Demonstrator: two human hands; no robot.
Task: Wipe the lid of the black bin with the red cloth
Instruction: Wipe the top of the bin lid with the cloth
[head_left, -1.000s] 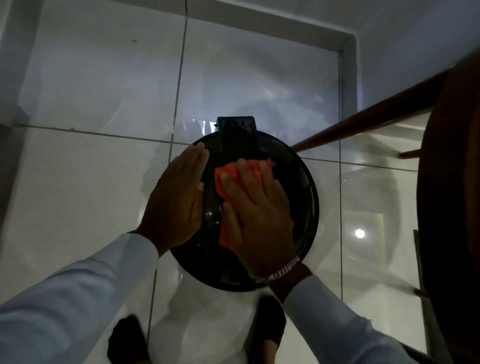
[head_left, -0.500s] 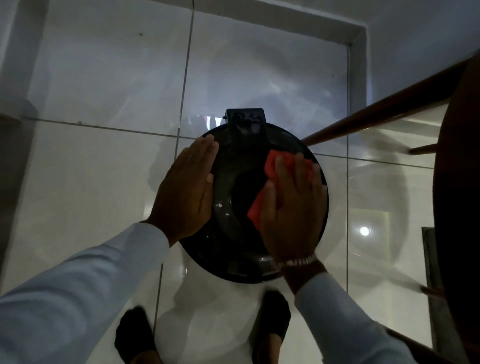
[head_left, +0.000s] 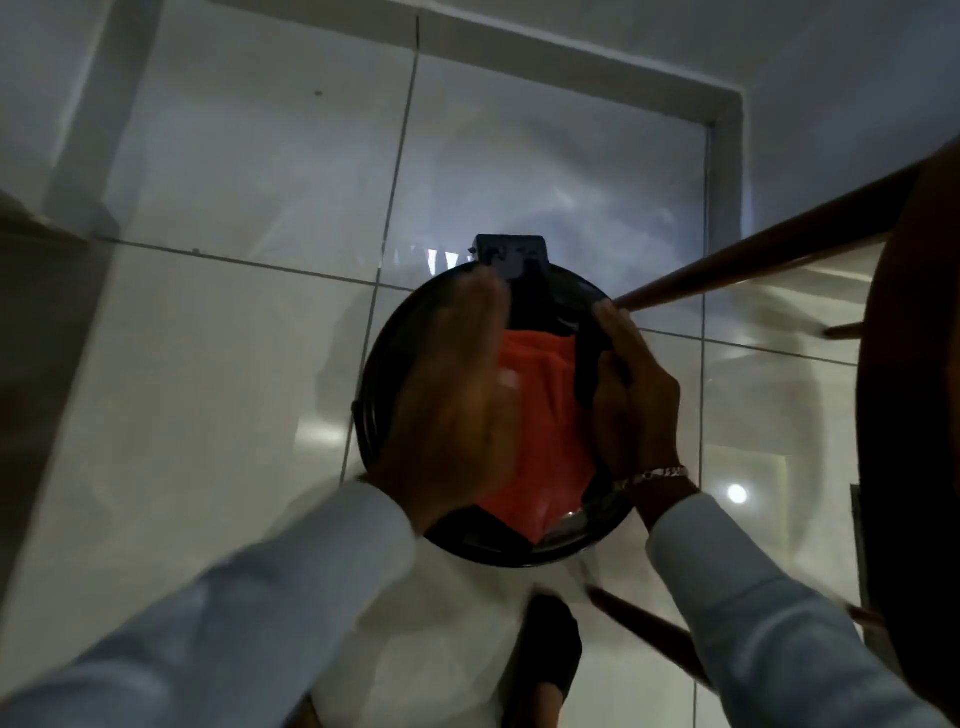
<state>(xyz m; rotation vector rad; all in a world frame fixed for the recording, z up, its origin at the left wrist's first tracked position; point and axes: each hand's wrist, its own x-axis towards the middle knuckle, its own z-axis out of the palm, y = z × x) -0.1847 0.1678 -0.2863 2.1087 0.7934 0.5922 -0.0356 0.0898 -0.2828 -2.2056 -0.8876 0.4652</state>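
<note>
The black bin's round lid lies right below me on the tiled floor, its hinge block at the far side. The red cloth is spread over the middle of the lid. My left hand, blurred by motion, lies flat over the cloth's left part and presses it down. My right hand sits at the lid's right side, its fingers along the rim and its thumb on top. Its heel touches the cloth's right edge.
A dark wooden chair seat fills the right edge, with one leg slanting over the bin's far right and another near my foot. A white skirting corner bounds the glossy floor tiles behind the bin.
My right hand slid off the cloth to the lid's right rim. My left hand left the lid's left edge and moved onto the cloth. The cloth now lies spread out wider.
</note>
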